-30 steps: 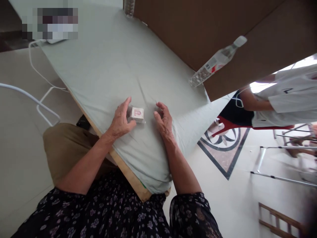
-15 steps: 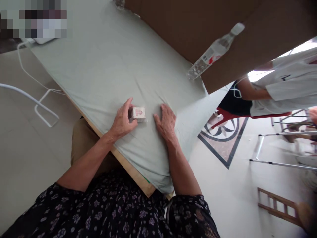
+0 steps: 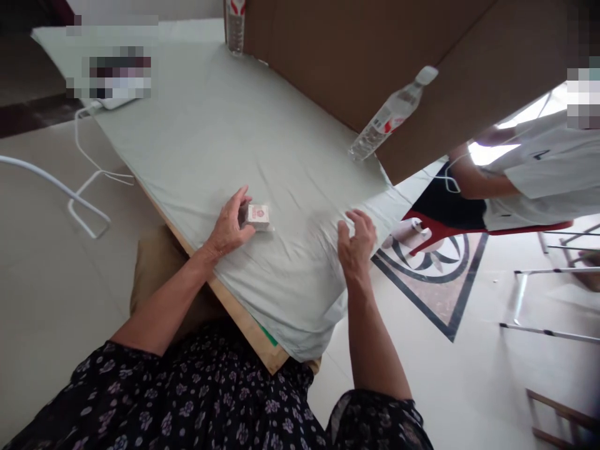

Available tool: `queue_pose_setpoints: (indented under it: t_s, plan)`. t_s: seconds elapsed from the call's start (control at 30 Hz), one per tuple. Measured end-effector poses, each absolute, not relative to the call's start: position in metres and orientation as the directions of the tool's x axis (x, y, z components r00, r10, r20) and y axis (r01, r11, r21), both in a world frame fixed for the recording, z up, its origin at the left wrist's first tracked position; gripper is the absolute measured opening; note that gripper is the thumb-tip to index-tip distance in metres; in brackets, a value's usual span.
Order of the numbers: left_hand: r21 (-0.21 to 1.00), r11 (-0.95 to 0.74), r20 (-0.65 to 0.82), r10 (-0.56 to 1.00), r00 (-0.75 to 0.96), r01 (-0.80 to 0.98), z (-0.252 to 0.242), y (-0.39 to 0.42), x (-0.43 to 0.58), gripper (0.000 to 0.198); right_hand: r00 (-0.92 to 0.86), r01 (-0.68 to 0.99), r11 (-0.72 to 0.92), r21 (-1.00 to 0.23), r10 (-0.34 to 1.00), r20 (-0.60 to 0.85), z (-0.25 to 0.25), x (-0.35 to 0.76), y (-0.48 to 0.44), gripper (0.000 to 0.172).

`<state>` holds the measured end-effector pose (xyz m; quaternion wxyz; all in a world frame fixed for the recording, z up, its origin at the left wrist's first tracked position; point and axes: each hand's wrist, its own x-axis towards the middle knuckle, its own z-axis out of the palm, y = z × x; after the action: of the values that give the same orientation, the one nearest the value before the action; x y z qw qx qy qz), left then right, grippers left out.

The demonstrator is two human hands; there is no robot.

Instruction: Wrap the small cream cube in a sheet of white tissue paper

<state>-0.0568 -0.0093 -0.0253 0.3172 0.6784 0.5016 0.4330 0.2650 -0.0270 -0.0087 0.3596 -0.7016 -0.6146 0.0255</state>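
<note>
On the cloth-covered table (image 3: 197,134) stands a small white box (image 3: 258,214) with a red print on top, apparently in clear plastic. My left hand (image 3: 230,224) curves around its left end, thumb on the near side and fingers on the far side. How firmly they press is hard to see. Off to the right, my right hand (image 3: 357,240) is over the cloth near the table's right edge, fingers bent and apart, holding nothing.
A clear plastic bottle (image 3: 391,115) leans against a large brown cardboard panel (image 3: 328,50); another bottle (image 3: 235,28) stands at the panel's far end. White cables (image 3: 89,150) hang off the left edge. A person in a white shirt (image 3: 548,165) is at the right.
My right hand has lifted off the cloth and moved right, away from the box. My left hand stays around the box. The view has shifted slightly.
</note>
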Motion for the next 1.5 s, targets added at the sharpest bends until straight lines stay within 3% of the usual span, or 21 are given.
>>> queue_pose_setpoints:
  t_s: [0.07, 0.17, 0.27, 0.43, 0.6, 0.8, 1.07, 1.33, 1.5]
  plan:
    - [0.862, -0.303, 0.276, 0.953, 0.126, 0.405, -0.026, -0.010, -0.057, 0.096, 0.006, 0.731, 0.306, -0.610, 0.891, 0.455, 0.004, 0.233, -0.014, 0.026]
    - [0.858, -0.315, 0.291, 0.949, 0.123, 0.406, -0.028, -0.011, -0.056, 0.097, -0.255, 0.547, 0.535, -0.644, 0.839, 0.480, 0.018, 0.189, 0.009, 0.015]
    - [0.854, -0.331, 0.314, 0.943, 0.109, 0.401, -0.033, -0.012, -0.056, 0.097, -0.398, 0.441, 0.606, -0.662, 0.793, 0.462, 0.021, 0.169, 0.025, 0.015]
    - [0.840, -0.350, 0.334, 0.936, 0.115, 0.414, -0.035, -0.014, -0.055, 0.095, -0.497, 0.388, 0.633, -0.669, 0.756, 0.427, 0.009, 0.171, 0.025, 0.038]
    - [0.823, -0.369, 0.339, 0.929, 0.147, 0.433, -0.031, -0.014, -0.052, 0.096, -0.499, 0.461, 0.632, -0.623, 0.765, 0.407, 0.003, 0.161, 0.023, 0.034]
    - [0.777, -0.414, 0.378, 0.909, 0.176, 0.474, -0.026, -0.015, -0.053, 0.093, -0.406, 0.590, 0.595, -0.546, 0.803, 0.437, 0.003, 0.137, 0.026, 0.017]
    - [0.704, -0.377, 0.352, 0.921, 0.164, 0.602, -0.027, -0.011, -0.050, 0.091, -0.299, 0.494, 0.579, -0.649, 0.814, 0.498, 0.017, 0.132, 0.039, 0.014]
    - [0.752, -0.446, 0.363, 0.895, 0.260, 0.486, -0.024, -0.012, -0.050, 0.099, -0.185, 0.489, 0.449, -0.748, 0.891, 0.414, 0.040, 0.142, 0.092, 0.012]
    - [0.806, -0.397, 0.311, 0.915, 0.255, 0.439, -0.015, -0.015, -0.051, 0.093, -0.084, 0.535, 0.355, -0.766, 0.925, 0.370, 0.042, 0.146, 0.120, 0.013]
